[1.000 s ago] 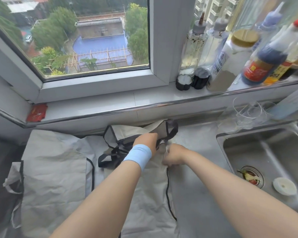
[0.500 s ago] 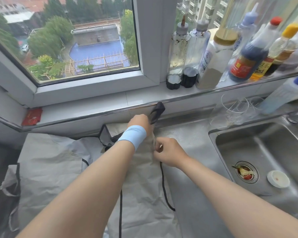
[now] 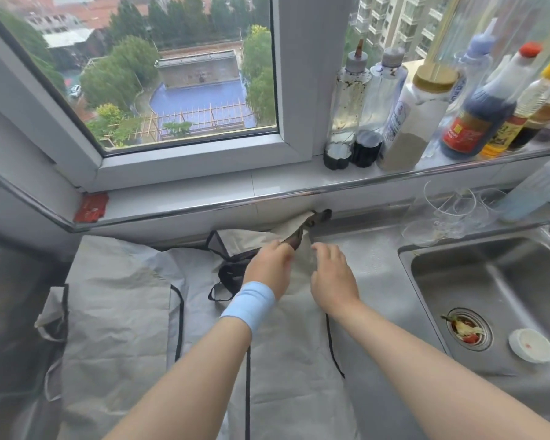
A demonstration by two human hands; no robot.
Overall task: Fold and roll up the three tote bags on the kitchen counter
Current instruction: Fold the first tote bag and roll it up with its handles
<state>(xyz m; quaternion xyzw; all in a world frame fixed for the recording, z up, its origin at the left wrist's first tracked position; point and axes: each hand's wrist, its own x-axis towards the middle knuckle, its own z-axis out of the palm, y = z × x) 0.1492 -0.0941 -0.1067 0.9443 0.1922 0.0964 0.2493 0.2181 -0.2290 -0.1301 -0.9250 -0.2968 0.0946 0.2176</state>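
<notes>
A home kitchen, no question: here's a steel counter [image 3: 372,265] running straight into a stainless sink [image 3: 489,281], food scraps caught in its drain strainer [image 3: 467,328]. Along the tiled sill [image 3: 267,182] stand sauce and oil bottles [image 3: 477,122], with clear glasses [image 3: 448,211] tucked below, and the window [image 3: 172,74] looks down from high up on rooftops, trees and apartment blocks

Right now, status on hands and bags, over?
Left hand grips top edge of middle bag; right hand on it, grip unclear. Bag flat, not rolled. Glasses off right, apart from it.
</notes>
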